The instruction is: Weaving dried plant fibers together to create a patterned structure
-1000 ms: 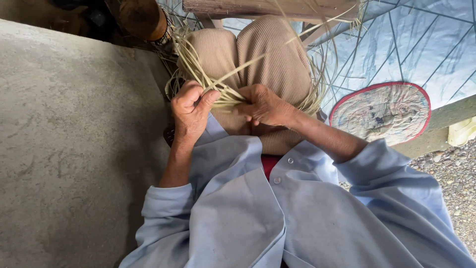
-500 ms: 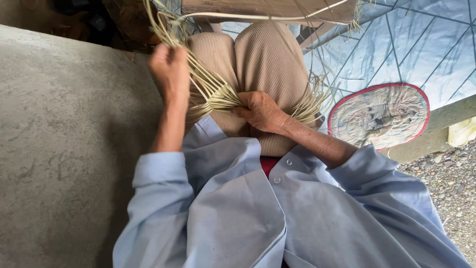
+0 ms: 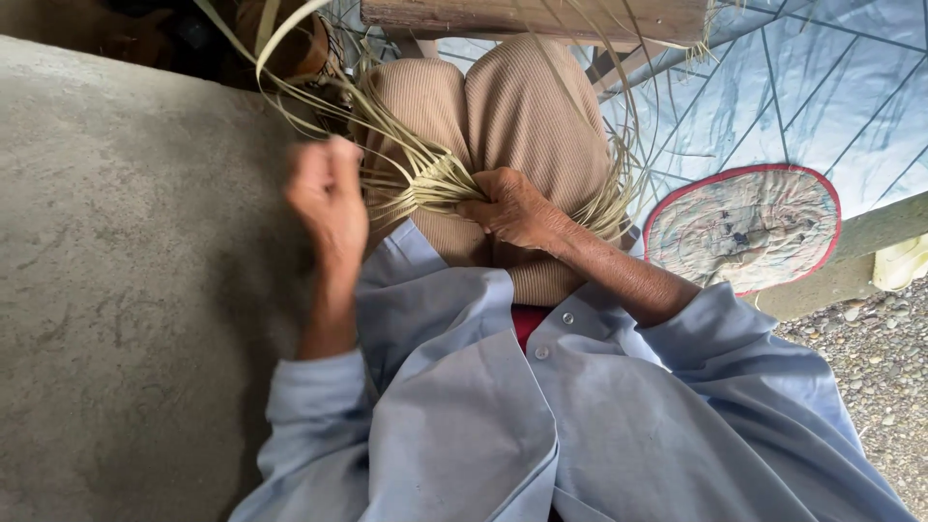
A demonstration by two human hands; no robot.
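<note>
A bundle of pale straw strips (image 3: 435,179) lies across my lap on tan ribbed trousers (image 3: 522,106). My right hand (image 3: 512,208) presses down on the woven knot of strips at the lap's middle. Blurred by motion, my left hand (image 3: 329,198) is fisted to the left of the bundle, with thin strips running from it toward the knot. Long loose strips arc up and away at the top and right. Light blue sleeves cover both arms.
A grey concrete slab (image 3: 126,290) fills the left side. A round woven fan with a red rim (image 3: 744,227) lies at the right on a blue patterned sheet (image 3: 831,87). A wooden plank (image 3: 541,17) crosses the top. Gravel (image 3: 870,377) lies at the lower right.
My left hand rose from the knot, pulling strips up and leftward, then came back down and out to the left. My right hand stayed pressed on the knot.
</note>
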